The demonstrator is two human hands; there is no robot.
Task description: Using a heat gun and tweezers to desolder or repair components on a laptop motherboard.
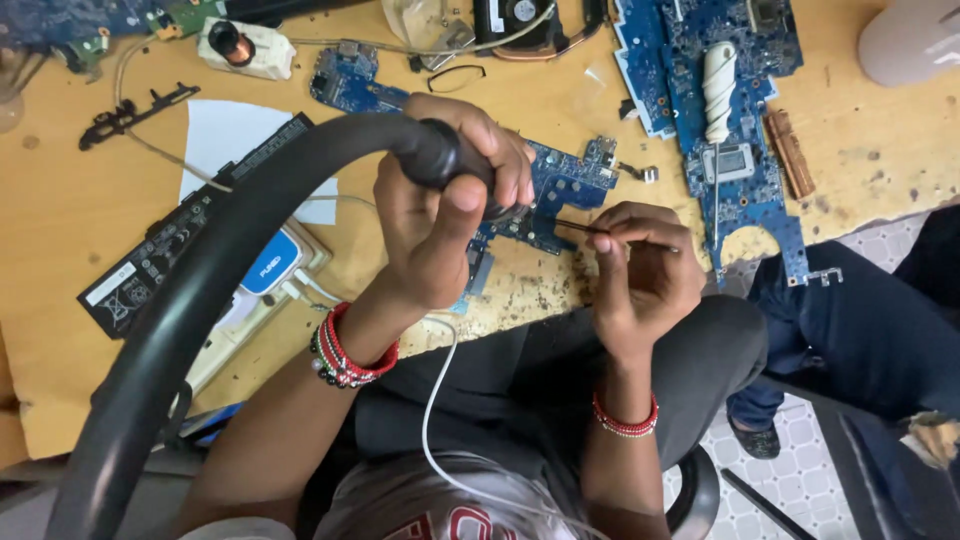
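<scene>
The small blue circuit board [560,190] lay flat on the tabletop [60,200]. Over its left part, the left hand [440,210] was wrapped tight around a black hose [230,250]. At its right edge, the right hand [640,270] pinched a thin stick [585,228], pointing left at the board.

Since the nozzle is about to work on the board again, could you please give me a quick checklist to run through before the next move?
1. Left hand grips black hose handle: ok.
2. Right hand pinches thin probe: ok.
3. Probe tip on small blue circuit board: ok.
4. Nozzle tip aimed at the spot: cannot tell, hidden by fingers.
5. Wooden table free of clutter near the board: not ok.
</scene>
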